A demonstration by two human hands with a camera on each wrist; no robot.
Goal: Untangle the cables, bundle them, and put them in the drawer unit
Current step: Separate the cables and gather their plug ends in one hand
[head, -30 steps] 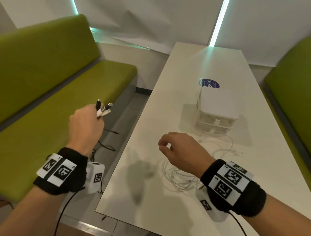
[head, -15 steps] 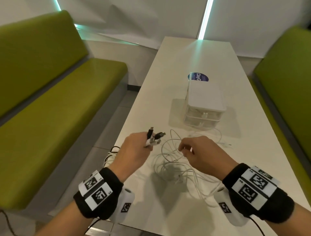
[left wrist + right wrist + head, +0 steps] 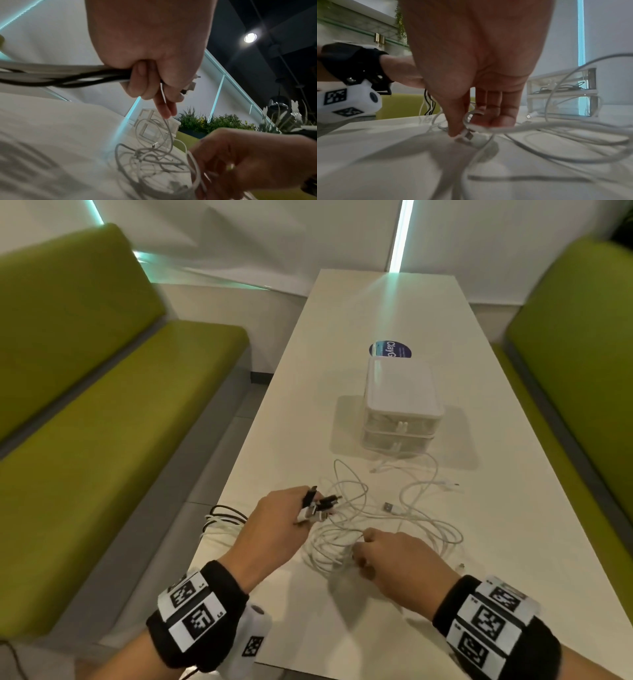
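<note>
Left hand (image 3: 274,529) sits over the near-left edge of the long white tabletop (image 3: 342,337); its fingers (image 3: 137,86) are curled tight round a bunch of black and white cable ends (image 3: 317,505), plugs sticking out past the knuckles, the cords trailing back over the tabletop edge toward the floor (image 3: 222,517); one thin white cord also runs down from that grip into the pile.

Right hand (image 3: 400,559) is down on the loose tangle of thin white cables (image 3: 376,518) lying on the tabletop just right of the left hand; right wrist view shows thumb and forefinger (image 3: 455,127) pinched on a white cable at a metal-tipped plug (image 3: 468,135), the other fingers hanging straight behind, tips at the cable loop.

Tangle spreads from under the right hand out toward the small white two-drawer plastic unit (image 3: 400,405), which stands further along the tabletop, mid-width; a few white cable ends lie right at its base; both drawers look pushed in, cables visible through the clear fronts in the right wrist view.

Round dark-blue sticker (image 3: 390,349) on the tabletop just behind the unit; green upholstered benches (image 3: 85,405) on both sides.
</note>
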